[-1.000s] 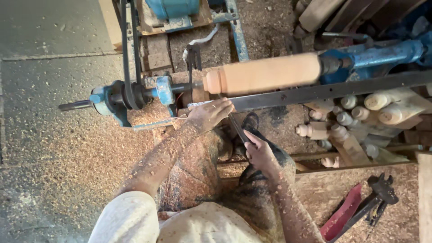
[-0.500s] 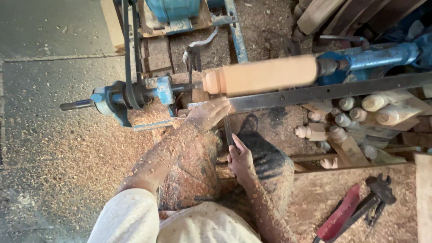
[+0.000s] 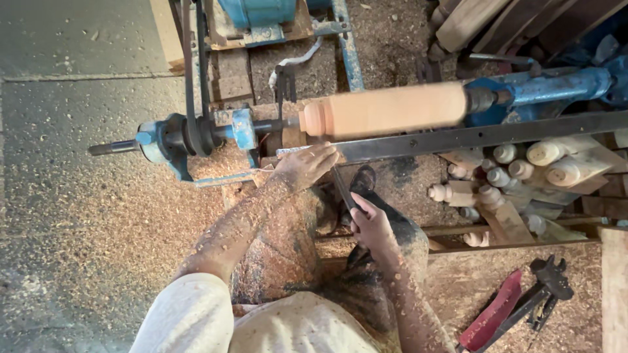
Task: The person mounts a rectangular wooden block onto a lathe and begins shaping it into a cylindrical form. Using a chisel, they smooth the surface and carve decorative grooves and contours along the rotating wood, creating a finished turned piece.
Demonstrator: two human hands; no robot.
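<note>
Workpiece: a pale, round wooden cylinder [image 3: 386, 110] mounted crosswise on a blue lathe [image 3: 216, 134] — its surface is blurred smooth, with a rounded bead at its left end.
Tool rest: a long dark metal bar [image 3: 471, 137] just below the cylinder, running between it and the person.
Left hand [image 3: 307, 163]: resting on the bar just below the cylinder's left end, fingers curled down over the blade of a slim dark chisel [image 3: 341, 186]; forearm coated in fine sawdust.
Right hand [image 3: 371, 225]: below the bar, well under the cylinder, fingers closed round the chisel's lower end.
Drive belt: a black belt [image 3: 191, 72] left of the cylinder, looped over the lathe's pulley.
Turned pieces: pale knobbed spindles [image 3: 517, 170] stacked below the cylinder's right end, under the bar.
Floor: grey concrete left of the lathe, thick with loose shavings [image 3: 85, 216].
Pliers: a dark tool with red handles [image 3: 517, 304] far below the cylinder's right end, lying on sawdust.
</note>
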